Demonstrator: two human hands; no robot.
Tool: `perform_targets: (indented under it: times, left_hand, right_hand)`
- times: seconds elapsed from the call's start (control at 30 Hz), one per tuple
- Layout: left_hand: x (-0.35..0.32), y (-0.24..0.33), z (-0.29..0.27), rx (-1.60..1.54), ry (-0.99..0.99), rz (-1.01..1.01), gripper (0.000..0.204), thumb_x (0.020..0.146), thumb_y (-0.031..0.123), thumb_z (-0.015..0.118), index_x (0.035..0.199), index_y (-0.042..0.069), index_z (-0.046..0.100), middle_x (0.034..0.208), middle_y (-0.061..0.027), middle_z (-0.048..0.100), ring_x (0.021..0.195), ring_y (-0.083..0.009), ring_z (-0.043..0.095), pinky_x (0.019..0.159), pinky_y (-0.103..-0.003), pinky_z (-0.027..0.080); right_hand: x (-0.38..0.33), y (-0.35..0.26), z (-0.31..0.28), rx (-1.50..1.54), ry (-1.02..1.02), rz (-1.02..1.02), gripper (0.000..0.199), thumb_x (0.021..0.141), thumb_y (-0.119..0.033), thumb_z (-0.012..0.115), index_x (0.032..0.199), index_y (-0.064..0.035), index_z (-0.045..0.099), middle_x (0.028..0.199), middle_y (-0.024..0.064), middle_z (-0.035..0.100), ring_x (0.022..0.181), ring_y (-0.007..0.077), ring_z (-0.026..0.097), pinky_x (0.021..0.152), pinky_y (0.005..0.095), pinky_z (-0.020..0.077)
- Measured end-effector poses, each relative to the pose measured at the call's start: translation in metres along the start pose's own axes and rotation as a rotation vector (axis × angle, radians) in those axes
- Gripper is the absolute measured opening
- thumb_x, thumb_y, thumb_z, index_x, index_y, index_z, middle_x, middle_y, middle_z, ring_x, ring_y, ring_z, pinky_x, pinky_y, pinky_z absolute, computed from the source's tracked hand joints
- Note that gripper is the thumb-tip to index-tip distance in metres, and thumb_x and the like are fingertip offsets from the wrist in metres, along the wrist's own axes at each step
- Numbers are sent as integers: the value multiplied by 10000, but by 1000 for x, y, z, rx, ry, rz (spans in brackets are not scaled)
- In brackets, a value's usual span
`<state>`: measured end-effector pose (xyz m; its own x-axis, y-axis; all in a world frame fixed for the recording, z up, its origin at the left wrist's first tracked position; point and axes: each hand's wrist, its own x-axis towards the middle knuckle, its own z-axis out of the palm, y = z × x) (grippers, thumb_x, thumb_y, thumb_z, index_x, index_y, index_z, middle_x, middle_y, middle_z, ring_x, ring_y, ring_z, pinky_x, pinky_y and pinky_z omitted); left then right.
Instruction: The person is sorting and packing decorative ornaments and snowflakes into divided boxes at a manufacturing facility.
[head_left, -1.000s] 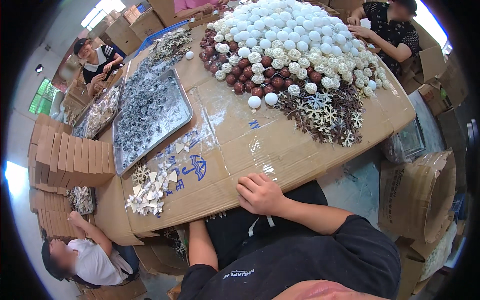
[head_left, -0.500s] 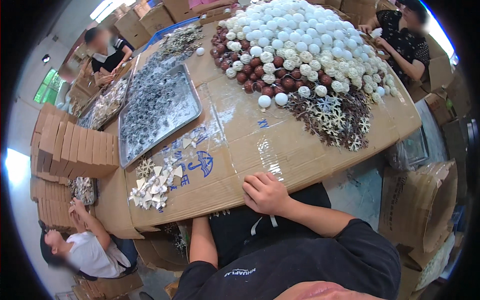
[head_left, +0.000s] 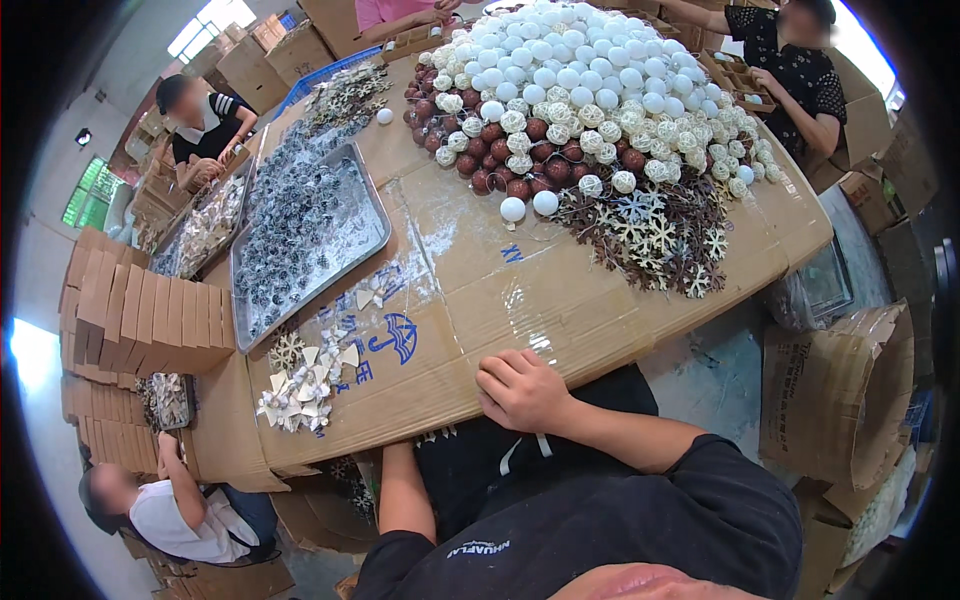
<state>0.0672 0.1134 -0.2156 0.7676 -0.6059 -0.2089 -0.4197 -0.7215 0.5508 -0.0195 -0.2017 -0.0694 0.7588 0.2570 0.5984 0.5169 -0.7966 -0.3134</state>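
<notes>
My right hand (head_left: 522, 390) rests on the near edge of the cardboard-covered table (head_left: 450, 375), its fingers curled into a loose fist. Nothing shows between those fingers, though the palm side is hidden. My left forearm (head_left: 406, 490) runs under the table edge, which hides that hand. Left of my right hand lies a small heap of cream-white pieces (head_left: 300, 395), with a pale snowflake (head_left: 287, 350) beside it. Farther right, brown and cream wooden snowflakes (head_left: 660, 240) lie below a big pile of white balls (head_left: 570, 60), woven cream balls (head_left: 665, 170) and dark red balls (head_left: 545, 175).
A metal tray (head_left: 383, 235) of frosted pine cones stands at the left, near stacked brown cartons (head_left: 165, 310). An open carton (head_left: 830, 400) is on the floor at right. Co-workers sit around: one lower left (head_left: 200, 520), one far left (head_left: 205, 125), one far right (head_left: 800, 70).
The view has shifted slightly. My right hand stays curled at the table edge. The far-right co-worker now stretches an arm over the back of the pile; the lower-left one has lowered their hands.
</notes>
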Motion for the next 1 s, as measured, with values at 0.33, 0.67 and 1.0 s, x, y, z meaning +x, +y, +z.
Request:
perform_targets:
  times: [0.33,0.67,1.0]
  left_hand:
    - [0,-2,2,-3,4,50,622,1037,494,432,1538,127,402,1607,-145,356,1470,-316,325,1209,-422,274]
    - [-9,-23,-4,4,-150,219,620,1035,490,440,1537,126,404,1607,-146,358,1470,-315,326,1208,-423,276]
    - [-14,-34,-9,-10,-184,296,619,1034,486,447,1535,125,406,1606,-146,359,1470,-315,327,1207,-423,277]
  right_hand:
    - [0,0,-2,70,26,24,247,796,-176,739,999,-64,654,1025,69,640,952,237,622,797,365,482]
    - [-46,115,-119,113,563,330,166,841,-32,683,1006,-38,664,911,115,669,808,246,653,724,347,530]
    - [-218,334,-292,315,1388,1622,662,856,-644,686,1089,-29,610,905,69,650,726,170,632,529,320,500]
